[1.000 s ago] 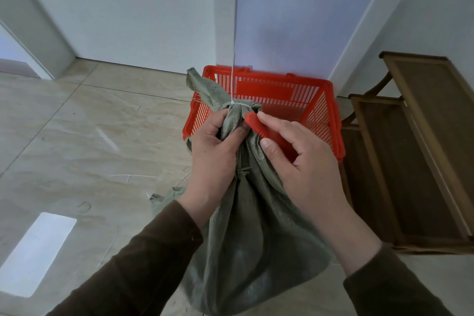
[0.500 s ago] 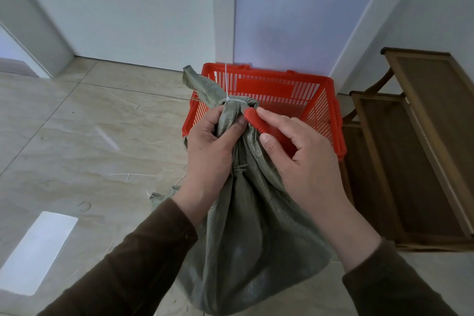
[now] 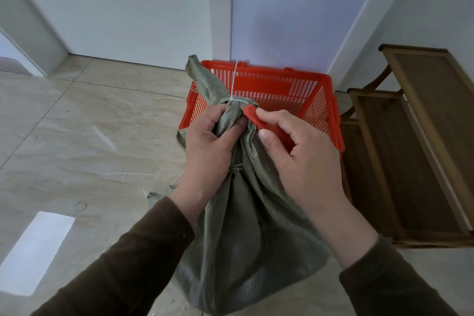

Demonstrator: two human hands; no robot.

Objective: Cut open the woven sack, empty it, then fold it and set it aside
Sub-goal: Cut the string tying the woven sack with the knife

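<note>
The left hand (image 3: 207, 146) is clenched around the gathered neck of the green woven sack (image 3: 246, 226), just below the white cable tie (image 3: 239, 102) that cinches it (the tie's tail points upward). The right hand (image 3: 302, 161) grips a red cutter (image 3: 254, 119) between thumb and forefinger, its tip touching the neck beside the tie. The sack stands on the tiled floor (image 3: 77, 136), directly in front of a red plastic basket (image 3: 331, 120).
</note>
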